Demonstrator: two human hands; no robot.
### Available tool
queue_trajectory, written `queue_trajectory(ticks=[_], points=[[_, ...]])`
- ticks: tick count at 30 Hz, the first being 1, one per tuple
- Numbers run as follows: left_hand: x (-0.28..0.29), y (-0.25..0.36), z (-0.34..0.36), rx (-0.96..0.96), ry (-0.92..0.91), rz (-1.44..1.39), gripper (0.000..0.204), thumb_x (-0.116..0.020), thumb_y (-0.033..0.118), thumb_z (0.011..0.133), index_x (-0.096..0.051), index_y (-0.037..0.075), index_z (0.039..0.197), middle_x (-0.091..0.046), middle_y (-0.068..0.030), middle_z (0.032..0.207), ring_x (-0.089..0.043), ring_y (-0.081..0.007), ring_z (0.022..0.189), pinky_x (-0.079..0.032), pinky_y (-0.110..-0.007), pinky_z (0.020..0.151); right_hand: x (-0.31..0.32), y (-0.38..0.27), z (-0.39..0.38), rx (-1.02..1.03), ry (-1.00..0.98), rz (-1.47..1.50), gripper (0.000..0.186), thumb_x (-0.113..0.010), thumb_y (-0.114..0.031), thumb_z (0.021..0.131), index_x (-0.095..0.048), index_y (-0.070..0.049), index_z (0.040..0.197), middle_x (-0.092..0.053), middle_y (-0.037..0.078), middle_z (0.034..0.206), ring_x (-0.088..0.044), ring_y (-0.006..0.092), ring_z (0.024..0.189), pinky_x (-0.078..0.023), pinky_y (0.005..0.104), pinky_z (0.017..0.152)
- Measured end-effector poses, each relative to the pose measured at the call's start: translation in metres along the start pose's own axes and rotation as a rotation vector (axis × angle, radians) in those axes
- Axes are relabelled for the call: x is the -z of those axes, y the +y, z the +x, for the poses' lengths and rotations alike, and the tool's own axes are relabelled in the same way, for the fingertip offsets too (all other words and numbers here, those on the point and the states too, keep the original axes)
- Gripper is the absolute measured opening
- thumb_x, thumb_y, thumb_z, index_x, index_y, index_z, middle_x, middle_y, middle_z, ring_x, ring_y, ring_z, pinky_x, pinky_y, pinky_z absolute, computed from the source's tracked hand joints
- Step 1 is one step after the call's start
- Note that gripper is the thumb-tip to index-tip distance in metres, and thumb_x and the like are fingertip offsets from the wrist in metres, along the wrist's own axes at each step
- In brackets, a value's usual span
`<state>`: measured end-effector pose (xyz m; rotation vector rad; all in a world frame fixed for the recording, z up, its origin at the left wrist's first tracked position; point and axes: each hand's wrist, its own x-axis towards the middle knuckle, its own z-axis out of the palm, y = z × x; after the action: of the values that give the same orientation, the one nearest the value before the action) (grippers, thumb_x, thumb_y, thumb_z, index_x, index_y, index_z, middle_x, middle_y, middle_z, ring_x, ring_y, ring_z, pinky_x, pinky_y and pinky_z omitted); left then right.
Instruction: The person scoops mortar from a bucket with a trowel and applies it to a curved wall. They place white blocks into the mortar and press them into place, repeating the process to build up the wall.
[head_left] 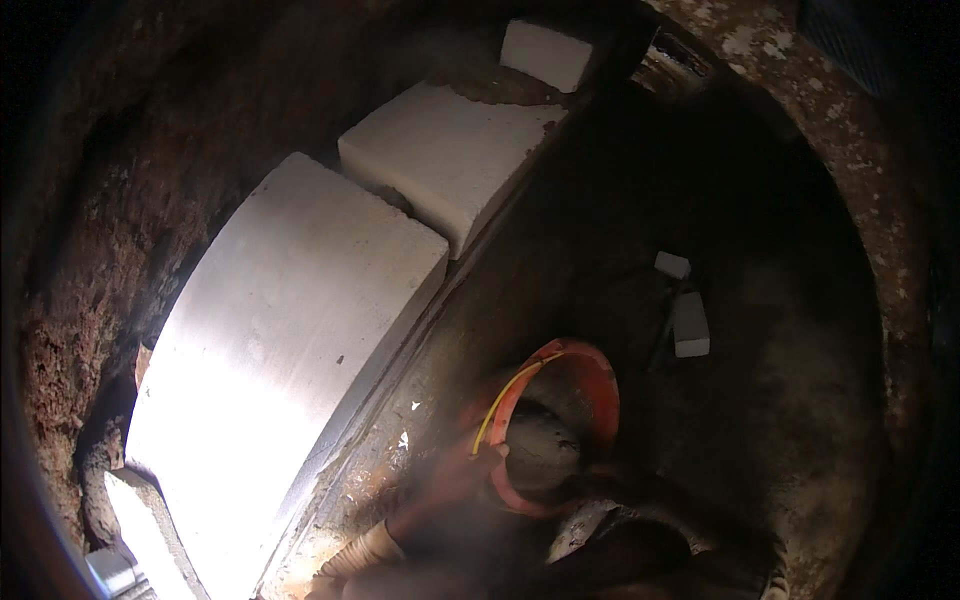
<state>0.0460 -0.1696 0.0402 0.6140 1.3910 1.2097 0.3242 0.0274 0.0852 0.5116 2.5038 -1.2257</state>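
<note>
An orange bucket (pixel 605 395) with a yellow handle and grey wet-looking material (pixel 540 450) inside sits low in the middle. My left hand (pixel 480 465) grips the near left of its rim, beside the handle's lower end. My right hand (pixel 575 485) is in shadow at the bucket's near right side; its fingers are too dark to make out. To the left of the bucket lies a large, brightly lit white block (pixel 280 330).
More white blocks (pixel 440 160) (pixel 545 55) continue up the ledge beside a rough dark wall (pixel 80 280). Two small white pieces (pixel 690 325) lie on the dark floor (pixel 790 350) at right. A curved, spotted edge (pixel 850 200) rims the right. A narrow slab (pixel 150 520) stands at lower left.
</note>
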Motion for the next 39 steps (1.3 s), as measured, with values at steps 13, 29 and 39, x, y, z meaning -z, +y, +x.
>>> queue_trajectory(ticks=[13, 29, 39], points=[[-0.005, 0.014, 0.007, -0.085, -0.017, -0.022, 0.034, -0.063, 0.026, 0.100, -0.059, 0.002, 0.125, -0.063, -0.0024, 0.101, -0.058, -0.0134, 0.097, -0.048, -0.032, 0.086, 0.037, 0.006, -0.045, -0.379, 0.245, -0.339, 0.038, -0.061, -0.038, 0.098, -0.065, -0.008, 0.121, -0.069, 0.017, 0.098, -0.068, 0.0333, 0.090, -0.056, 0.0441, 0.080], [-0.005, 0.052, -0.003, 0.020, 0.078, -0.107, 0.043, -0.062, 0.020, 0.100, -0.054, -0.001, 0.137, -0.065, -0.0086, 0.115, -0.061, -0.0178, 0.106, -0.050, -0.034, 0.090, 0.089, -0.043, -0.047, -0.281, 0.087, -0.587, 0.028, -0.061, -0.028, 0.093, -0.070, -0.011, 0.114, -0.066, 0.014, 0.115, -0.061, 0.0339, 0.107, -0.047, 0.0500, 0.097], [0.019, 0.013, 0.006, -0.084, 0.163, 0.050, 0.049, -0.063, 0.010, 0.093, -0.052, -0.005, 0.139, -0.062, -0.0133, 0.127, -0.057, -0.0213, 0.118, -0.044, -0.035, 0.104, 0.098, -0.016, 0.041, -0.294, 0.017, -0.228, 0.045, -0.060, -0.047, 0.099, -0.067, -0.006, 0.116, -0.071, 0.020, 0.093, -0.072, 0.0359, 0.086, -0.055, 0.0467, 0.078]])
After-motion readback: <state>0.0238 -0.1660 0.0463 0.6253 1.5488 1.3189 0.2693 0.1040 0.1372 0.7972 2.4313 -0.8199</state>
